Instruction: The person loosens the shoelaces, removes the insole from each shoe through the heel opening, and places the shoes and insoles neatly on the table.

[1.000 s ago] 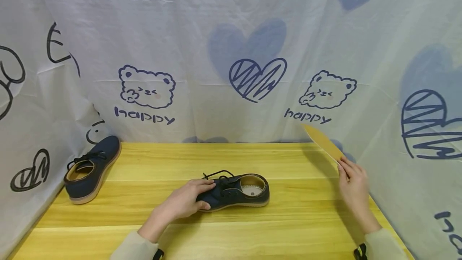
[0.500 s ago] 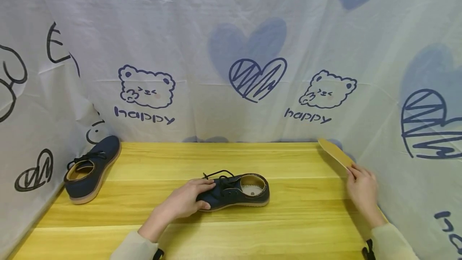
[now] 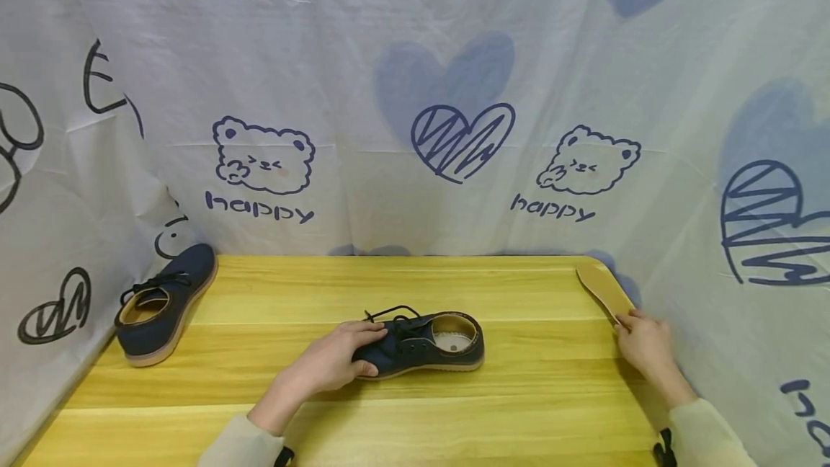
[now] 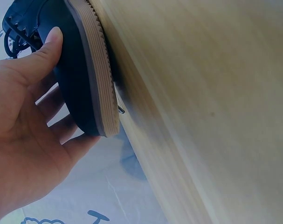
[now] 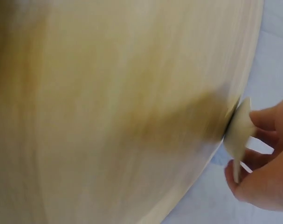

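Note:
A dark blue lace-up shoe (image 3: 415,344) lies on the table with its toe to the left and its pale inside showing. My left hand (image 3: 337,355) grips the toe, thumb on the near side and fingers over the top; the left wrist view shows the thumb (image 4: 50,44) against the upper above the ridged tan sole (image 4: 101,88). Near the right back corner, my right hand (image 3: 648,344) pinches one end of a yellow-tan insole (image 3: 604,288), which lies low over the table. In the right wrist view the insole (image 5: 239,133) appears edge-on between thumb and fingers, close to the wood.
A second dark blue shoe (image 3: 165,308) stands at the table's left edge, toe toward the back. The wooden table (image 3: 486,420) is bordered at back and sides by a printed white cloth (image 3: 363,92).
My right hand has moved a little right and lowered the insole from a raised tilt down to the table's right back corner. My left hand and both shoes have stayed put.

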The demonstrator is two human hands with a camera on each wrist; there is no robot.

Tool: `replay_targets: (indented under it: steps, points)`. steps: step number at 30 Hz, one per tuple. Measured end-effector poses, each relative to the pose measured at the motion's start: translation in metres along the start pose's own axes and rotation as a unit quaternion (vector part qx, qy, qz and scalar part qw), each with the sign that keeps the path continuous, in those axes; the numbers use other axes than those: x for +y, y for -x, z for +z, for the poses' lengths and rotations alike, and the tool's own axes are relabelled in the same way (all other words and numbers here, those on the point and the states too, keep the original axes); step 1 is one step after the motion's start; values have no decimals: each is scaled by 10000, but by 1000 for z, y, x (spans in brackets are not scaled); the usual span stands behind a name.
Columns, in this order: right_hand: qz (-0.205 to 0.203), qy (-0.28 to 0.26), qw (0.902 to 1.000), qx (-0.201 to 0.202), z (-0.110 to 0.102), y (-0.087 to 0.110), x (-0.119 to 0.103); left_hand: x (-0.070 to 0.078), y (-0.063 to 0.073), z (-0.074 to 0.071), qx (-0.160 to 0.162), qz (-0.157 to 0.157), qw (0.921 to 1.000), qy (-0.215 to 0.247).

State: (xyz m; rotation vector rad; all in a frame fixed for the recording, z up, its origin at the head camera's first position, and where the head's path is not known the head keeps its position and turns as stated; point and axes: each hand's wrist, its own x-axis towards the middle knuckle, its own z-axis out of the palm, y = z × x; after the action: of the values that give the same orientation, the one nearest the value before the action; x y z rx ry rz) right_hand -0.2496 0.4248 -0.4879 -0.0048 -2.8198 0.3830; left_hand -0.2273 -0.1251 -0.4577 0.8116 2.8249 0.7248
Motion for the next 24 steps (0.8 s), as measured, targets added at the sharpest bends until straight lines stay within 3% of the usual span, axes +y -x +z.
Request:
replay_targets:
  steps: [6, 14, 18, 21, 24]
  points:
    - [-119, 134, 9970, -752, -2, -2, 1, 0, 0, 0, 18, 0, 10000, -17]
    - [53, -354, 9973, -634, -3, -1, 2, 1, 1, -1, -7, -29, 10000, -4]
    - [503, -1098, 9923, -256, -8, 1, -6, 0, 0, -1, 4, 24, 10000, -3]
    - [699, -1606, 9840, 321, -12, 3, -20, -1, -1, -1, 9, 76, 10000, 0]
    - [642, -2249, 9673, 984, -15, 4, -40, -1, -1, 0, 3, 73, 10000, 9]
